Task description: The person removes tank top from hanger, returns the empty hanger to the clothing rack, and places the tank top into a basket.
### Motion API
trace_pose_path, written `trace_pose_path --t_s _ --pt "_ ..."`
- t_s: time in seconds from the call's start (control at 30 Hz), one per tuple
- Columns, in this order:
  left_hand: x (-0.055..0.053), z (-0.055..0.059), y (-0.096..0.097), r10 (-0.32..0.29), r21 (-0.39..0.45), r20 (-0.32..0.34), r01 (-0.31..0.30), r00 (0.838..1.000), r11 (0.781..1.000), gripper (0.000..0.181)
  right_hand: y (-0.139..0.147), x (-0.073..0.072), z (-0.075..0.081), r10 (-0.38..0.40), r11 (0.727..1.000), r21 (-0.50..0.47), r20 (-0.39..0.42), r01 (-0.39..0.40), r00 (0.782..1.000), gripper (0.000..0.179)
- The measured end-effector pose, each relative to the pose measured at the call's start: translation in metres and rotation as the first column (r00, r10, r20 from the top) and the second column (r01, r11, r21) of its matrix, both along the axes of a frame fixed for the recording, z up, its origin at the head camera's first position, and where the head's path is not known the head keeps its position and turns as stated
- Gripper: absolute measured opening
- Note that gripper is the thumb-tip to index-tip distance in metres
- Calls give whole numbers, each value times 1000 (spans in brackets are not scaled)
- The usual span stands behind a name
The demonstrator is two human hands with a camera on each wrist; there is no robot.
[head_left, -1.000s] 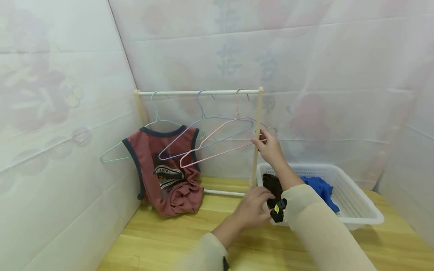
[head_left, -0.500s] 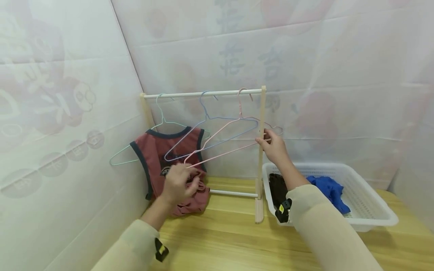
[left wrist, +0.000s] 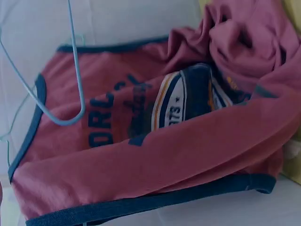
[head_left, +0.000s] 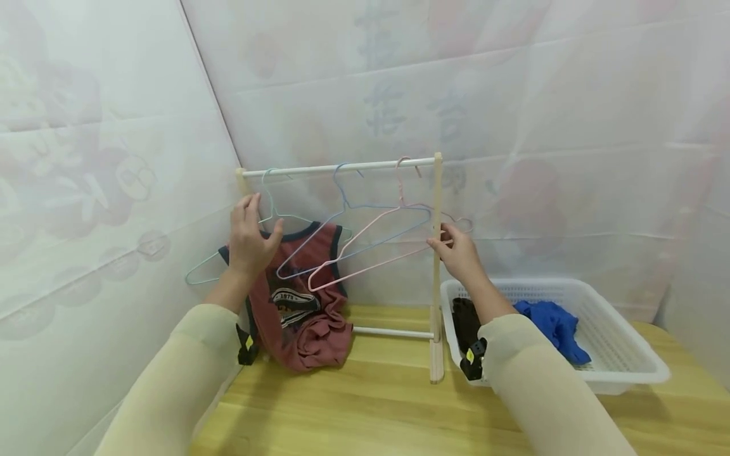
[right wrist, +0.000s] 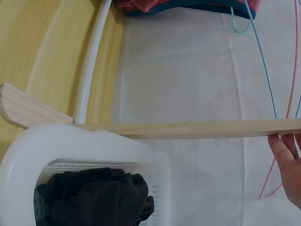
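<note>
Pale walls [head_left: 570, 126] back a navy-trimmed maroon shirt [head_left: 302, 301].

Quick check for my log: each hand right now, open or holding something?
Left hand: open, near the rack's left post; whether it touches can't be told.
Right hand: closed, pinching the rack's right post.

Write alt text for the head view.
A person's right hand holds the right post of a clothes rack; the raised left hand partly hides a red shirt on a green hanger. A blue hanger and pink hanger hang bare alongside; at right, a white basket holds blue cloth and dark cloth.
</note>
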State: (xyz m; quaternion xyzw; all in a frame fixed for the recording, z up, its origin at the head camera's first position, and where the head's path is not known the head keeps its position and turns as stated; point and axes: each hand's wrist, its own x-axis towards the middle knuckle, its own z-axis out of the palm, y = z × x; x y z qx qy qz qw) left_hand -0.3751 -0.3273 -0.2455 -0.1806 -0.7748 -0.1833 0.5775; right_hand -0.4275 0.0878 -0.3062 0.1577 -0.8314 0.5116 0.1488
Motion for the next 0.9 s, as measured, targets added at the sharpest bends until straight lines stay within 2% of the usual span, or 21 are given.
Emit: trace_pose_path --t_s 0.1,0.17,0.2,0.27,0.33,0.4,0.47,0.5,0.57,0.73,0.8,0.9 --pt "-10 6 -4 44 37 111 -48 993 998 59 0 1 -1 -3 1000 3 12 3 1000 57" --pt "-14 13 -6 64 73 225 -82 972 994 55 -1 1 -2 2 1000 2 19 -2 1000 58" --pt "-15 17 -6 68 90 292 -98 954 991 54 -1 1 -2 7 1000 1 24 -7 1000 58" --pt "-16 27 -6 68 109 426 -126 902 986 54 -3 1 -2 19 1000 -5 32 -19 999 58" --pt "-16 38 -6 53 126 543 -143 838 982 57 -4 1 -2 23 1000 -14 35 -23 999 59" --pt "-16 46 -7 25 144 631 -148 775 978 61 -5 1 0 21 1000 -20 36 -20 999 58" --pt "-17 51 -9 7 153 682 -151 731 977 65 -5 1 1 16 1000 -22 31 -15 999 58" --pt "-17 53 -11 -7 162 697 -148 717 976 66 -5 1 1 17 1000 -25 28 -17 999 58" --pt "-18 56 -14 -16 173 706 -150 708 973 64 -6 2 2 25 999 -23 25 -24 999 58" --pt "-18 57 -23 -9 154 708 -142 706 978 51 -10 2 3 41 999 -24 34 -40 999 58" --pt "-17 58 -25 -7 129 726 -127 688 983 49 -11 2 4 41 999 -32 36 -40 999 58" --pt "-17 60 -28 12 82 766 -117 643 990 49 -12 1 4 43 998 -40 28 -42 999 58"
